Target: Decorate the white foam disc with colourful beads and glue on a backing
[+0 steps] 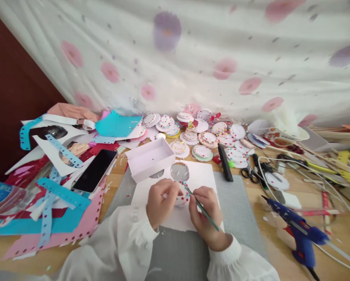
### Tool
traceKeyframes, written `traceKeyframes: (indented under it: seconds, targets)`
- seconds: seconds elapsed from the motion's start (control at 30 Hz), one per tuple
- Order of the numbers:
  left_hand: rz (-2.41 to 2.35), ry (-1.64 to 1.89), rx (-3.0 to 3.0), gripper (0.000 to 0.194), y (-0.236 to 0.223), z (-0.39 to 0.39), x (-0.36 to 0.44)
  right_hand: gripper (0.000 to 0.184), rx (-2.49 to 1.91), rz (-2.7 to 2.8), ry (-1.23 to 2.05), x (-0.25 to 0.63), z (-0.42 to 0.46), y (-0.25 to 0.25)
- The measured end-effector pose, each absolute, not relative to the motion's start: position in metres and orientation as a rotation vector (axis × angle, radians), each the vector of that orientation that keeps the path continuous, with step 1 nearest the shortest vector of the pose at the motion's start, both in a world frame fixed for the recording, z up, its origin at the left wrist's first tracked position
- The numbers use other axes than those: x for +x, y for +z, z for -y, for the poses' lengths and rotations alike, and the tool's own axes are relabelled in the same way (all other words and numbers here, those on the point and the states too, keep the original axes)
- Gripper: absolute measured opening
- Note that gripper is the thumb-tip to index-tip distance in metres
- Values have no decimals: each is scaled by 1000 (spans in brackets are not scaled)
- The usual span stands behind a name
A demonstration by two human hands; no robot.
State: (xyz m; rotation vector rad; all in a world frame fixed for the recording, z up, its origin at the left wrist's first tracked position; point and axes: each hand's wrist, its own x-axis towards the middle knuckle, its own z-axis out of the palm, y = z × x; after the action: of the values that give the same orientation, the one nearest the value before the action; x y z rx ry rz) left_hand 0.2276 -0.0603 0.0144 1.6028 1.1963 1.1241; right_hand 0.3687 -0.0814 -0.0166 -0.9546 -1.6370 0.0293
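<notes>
On the grey mat (236,210), above a white sheet (202,173), a small decorated disc (181,200) sat between the person's two hands. The right hand (206,210) gripped a slim green stick (206,216), its upper end by the disc's far edge. The left hand (163,200) curled in at the other side, thumb and finger bent close; I couldn't tell whether it pinched the piece. That one looked well along to me, with red and blue specks on it, though whether they ran all the way round was hidden. Behind, many dotted discs (202,151) seemed finished, while a plain disc (202,125) among them showed no dots I could see.
</notes>
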Motion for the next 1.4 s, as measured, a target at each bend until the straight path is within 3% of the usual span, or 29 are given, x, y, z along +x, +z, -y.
traceKeyframes:
  seconds: [0.17, 0.37, 1.4]
  targets:
    - [-1246, 1170, 1628, 26, -8, 46, 205, 23, -1037, 1265, 392, 360, 79, -23]
    - [-1205, 1046, 1738, 13, -21, 46, 211, 15, -1163, 1098, 577, 356, 76, -20]
    - [-1139, 1075, 1726, 10, -25, 51, 211, 13, -1200, 1097, 685, 352, 78, -29]
